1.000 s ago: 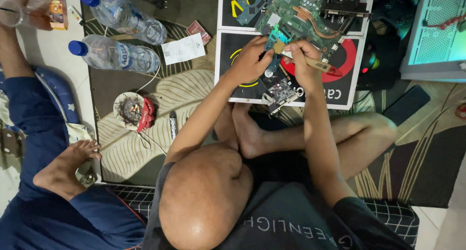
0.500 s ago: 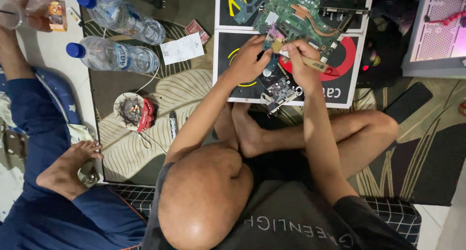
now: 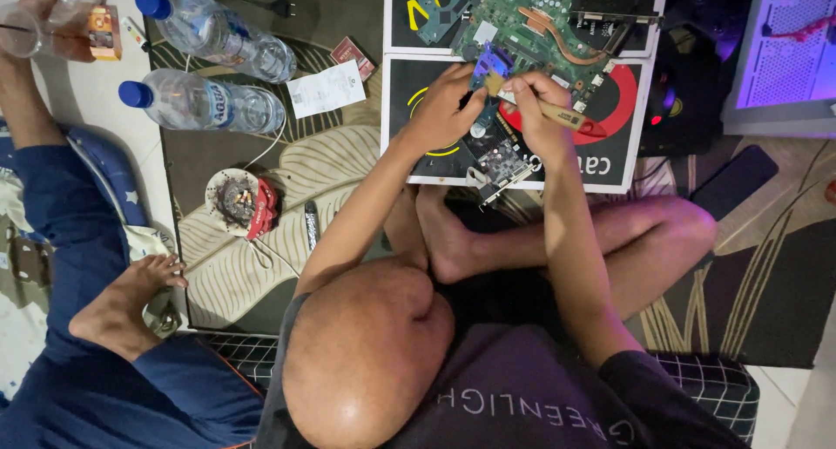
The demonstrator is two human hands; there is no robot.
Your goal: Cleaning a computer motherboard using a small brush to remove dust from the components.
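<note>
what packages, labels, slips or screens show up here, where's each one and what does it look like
Screen: top right corner, tilted rectangle glowing pale purple-white, grey frame.
Paper slip: on the rug right of the bottles, white rectangle with small dark print.
Small pack: just above the slip, flat, dark red.
Bottle label: clear band on the lower blue-capped bottle lying at left.
Flat box: under the right hand, black with red ring and white letters.
Orange packet: top left, small.

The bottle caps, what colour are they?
Both plastic bottles' caps are blue, one on each clear bottle lying on the mat; the head view shows them best.
</note>
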